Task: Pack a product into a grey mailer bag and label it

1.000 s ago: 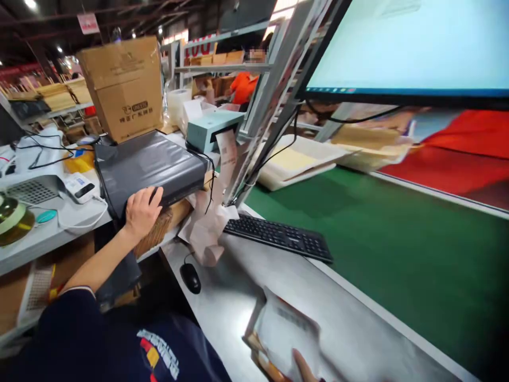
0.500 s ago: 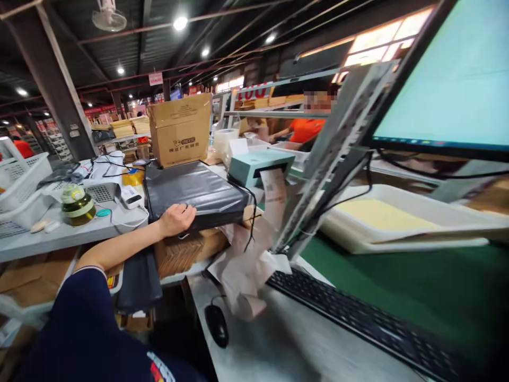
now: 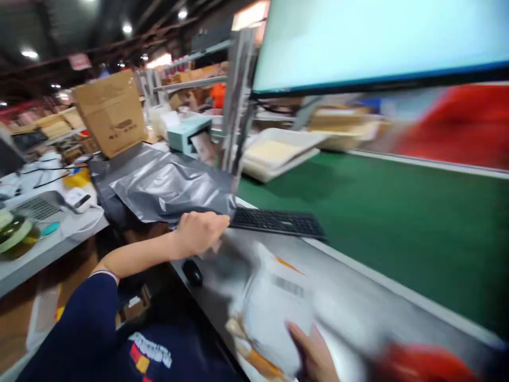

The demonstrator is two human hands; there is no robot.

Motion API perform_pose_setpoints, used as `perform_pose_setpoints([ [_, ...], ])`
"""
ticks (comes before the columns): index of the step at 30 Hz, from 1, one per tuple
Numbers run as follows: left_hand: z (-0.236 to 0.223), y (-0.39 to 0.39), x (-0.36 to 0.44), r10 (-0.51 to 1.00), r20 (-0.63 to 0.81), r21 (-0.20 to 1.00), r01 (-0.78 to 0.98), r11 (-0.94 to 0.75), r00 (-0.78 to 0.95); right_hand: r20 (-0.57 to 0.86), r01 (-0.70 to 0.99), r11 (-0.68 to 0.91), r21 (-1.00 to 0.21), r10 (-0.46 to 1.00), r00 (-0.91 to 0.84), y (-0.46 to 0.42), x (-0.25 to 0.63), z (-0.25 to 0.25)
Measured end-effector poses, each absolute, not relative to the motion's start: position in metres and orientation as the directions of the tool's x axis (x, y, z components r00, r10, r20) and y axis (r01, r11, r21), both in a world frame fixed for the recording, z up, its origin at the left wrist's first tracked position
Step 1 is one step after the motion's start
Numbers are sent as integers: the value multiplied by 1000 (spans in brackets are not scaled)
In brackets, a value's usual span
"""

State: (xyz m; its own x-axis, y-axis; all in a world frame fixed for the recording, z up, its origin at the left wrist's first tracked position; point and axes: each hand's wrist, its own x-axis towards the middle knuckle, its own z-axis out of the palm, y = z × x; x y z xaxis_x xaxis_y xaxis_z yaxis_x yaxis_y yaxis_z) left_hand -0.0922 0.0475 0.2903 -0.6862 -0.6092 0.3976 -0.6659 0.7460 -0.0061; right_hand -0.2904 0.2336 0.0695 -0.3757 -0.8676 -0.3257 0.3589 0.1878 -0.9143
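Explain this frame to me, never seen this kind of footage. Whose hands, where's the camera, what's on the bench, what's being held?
There is no machine here: a person works with bare hands, and the single camera sits on their head, looking forward and down, so the picture is tilted and blurred.

The left hand, on an arm in a dark blue sleeve, grips the edge of a grey plastic mailer bag lifted off a stack of the same bags. The right hand, at the bottom edge, holds a white packet with a printed label against the metal bench.

On the bench lie a black keyboard and a mouse. Above hangs a monitor. Behind are a green conveyor belt, a label printer and a cardboard box.
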Motion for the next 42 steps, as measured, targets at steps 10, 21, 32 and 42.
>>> perform_pose_setpoints([
  [10,201,86,-195,-275,146,460,-181,869,-950,-265,434,-73,-898,-698,-665,313,-254,99],
  [21,115,71,-195,6,228,418,103,903,-974,-301,360,-161,-919,-303,-904,310,-251,55],
  [32,71,85,-195,97,241,571,222,790,-966,-360,487,23,-873,-704,-612,283,-270,44],
  [42,34,51,-138,-666,307,794,-202,574,-680,-340,489,-99,-866,-601,-723,282,-270,28],
])
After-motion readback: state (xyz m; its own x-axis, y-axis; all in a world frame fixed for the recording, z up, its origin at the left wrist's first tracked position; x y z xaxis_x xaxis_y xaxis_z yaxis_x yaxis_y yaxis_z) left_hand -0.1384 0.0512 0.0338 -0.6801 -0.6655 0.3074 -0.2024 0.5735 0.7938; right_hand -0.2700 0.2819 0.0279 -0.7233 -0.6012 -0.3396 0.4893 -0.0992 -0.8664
